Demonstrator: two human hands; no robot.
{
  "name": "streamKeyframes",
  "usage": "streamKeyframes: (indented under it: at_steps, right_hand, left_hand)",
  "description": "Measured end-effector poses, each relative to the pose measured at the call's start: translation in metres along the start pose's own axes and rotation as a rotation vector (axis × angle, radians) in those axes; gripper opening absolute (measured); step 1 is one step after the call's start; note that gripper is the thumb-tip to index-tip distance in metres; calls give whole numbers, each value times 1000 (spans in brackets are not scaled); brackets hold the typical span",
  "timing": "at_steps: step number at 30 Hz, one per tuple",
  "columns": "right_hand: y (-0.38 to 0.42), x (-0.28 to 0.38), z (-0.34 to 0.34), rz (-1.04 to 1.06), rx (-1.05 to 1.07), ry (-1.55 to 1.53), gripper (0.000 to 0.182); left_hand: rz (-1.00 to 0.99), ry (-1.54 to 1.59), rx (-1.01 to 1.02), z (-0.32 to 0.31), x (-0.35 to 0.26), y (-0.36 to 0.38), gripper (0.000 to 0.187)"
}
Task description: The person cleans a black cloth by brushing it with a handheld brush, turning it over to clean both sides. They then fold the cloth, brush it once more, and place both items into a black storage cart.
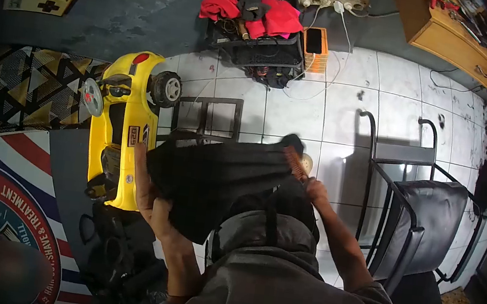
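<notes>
A black cloth [216, 170] is spread out in front of my body. At its left edge, my left hand [157, 202] grips the fabric, one finger stretched out beside the yellow toy car and the other fingers partly hidden. On the right, my right hand [315, 193] is closed round the handle of a reddish-brown brush [295, 162]. The brush's bristled end lies at the cloth's right edge; whether it touches is hard to tell.
A yellow toy car [145, 114] stands left. Ahead are a black crate [268, 54] with red cloths [281, 17], an orange box [317, 62] with a phone, and a power strip [352, 0]. A black chair [428, 222] stands right, below a wooden drawer unit [449, 40].
</notes>
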State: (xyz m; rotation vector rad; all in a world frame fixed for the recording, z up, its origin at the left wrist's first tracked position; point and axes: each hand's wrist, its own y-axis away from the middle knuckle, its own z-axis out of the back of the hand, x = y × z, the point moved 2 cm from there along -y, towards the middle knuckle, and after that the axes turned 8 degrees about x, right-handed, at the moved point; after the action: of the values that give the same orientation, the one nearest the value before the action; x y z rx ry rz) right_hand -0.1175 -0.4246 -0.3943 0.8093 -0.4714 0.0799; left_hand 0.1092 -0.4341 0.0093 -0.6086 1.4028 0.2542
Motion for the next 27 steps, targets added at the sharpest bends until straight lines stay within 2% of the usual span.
streamKeyframes:
  at_steps: [2, 3, 4, 5, 7, 8, 9, 11, 12, 13, 14, 15, 16, 17, 18, 19, 20, 21, 23, 24, 25, 27]
  right_hand:
    - [-3, -24, 0, -148, 284, -229, 54]
    - [3, -27, 6, 146, 41, -152, 69]
    - [-3, -28, 5, 67, 5, -388, 68]
    - [-8, -24, 2, -16, -28, -624, 68]
    - [42, 52, 73, 31, -131, -955, 62]
    - [69, 83, 105, 154, -166, -922, 58]
    - [92, 108, 128, 276, -200, -886, 54]
    - [128, 148, 141, 594, 68, -1095, 41]
    - [141, 164, 148, 733, 113, -961, 37]
    - [149, 175, 151, 867, 158, -823, 32]
    - [144, 179, 141, 868, 159, -824, 32]
    - [132, 180, 123, 874, 65, -737, 32]
    - [122, 179, 107, 880, -24, -650, 32]
    - [105, 171, 100, 775, 88, -437, 32]
    - [86, 158, 82, 622, 72, -180, 36]
    - [61, 136, 58, 664, 85, -37, 46]
    - [38, 111, 31, 457, 218, 140, 56]
    - [14, 80, 6, 193, 323, 55, 61]
    - [10, 58, 5, 132, 370, 47, 61]
    - [13, 54, 5, 33, 349, 42, 61]
    - [16, 49, 6, -71, 326, 34, 61]
    - [0, 20, -22, -23, 287, 33, 62]
  left_hand:
    - [54, 16, -25, 14, 6, 11, 72]
    - [107, 82, -78, 20, 10, 14, 63]
    - [160, 146, -130, 24, 15, 14, 55]
    - [163, 146, -128, 28, 19, 15, 55]
    - [247, 51, -97, 31, 26, 13, 23]
    - [182, -115, -70, 17, 21, 8, 10]
    - [181, -113, -68, 15, 21, 9, 10]
    - [170, -103, 156, 9, 20, 10, 14]
    - [116, -56, 242, 5, 20, 8, 17]
    - [116, -55, 242, 4, 18, 7, 17]
    - [114, 45, 252, 5, 15, 6, 19]
    - [112, 143, 260, 8, 13, 4, 22]
    - [4, 183, 218, 23, 20, 1, 22]
    - [3, 176, 210, 23, 16, 0, 22]
    - [17, 50, -64, 27, 9, 0, 25]
    - [33, -79, -339, 33, 1, 3, 31]
    - [114, 63, -315, 41, -3, 7, 36]
    - [-132, 85, 27, 70, 12, 14, 39]
    - [-23, 336, 253, 89, 23, 12, 39]
    - [139, 493, 263, 92, 27, 18, 35]
    - [22, 556, 208, 95, 36, 32, 32]
    - [165, 491, 82, 84, 29, 29, 22]
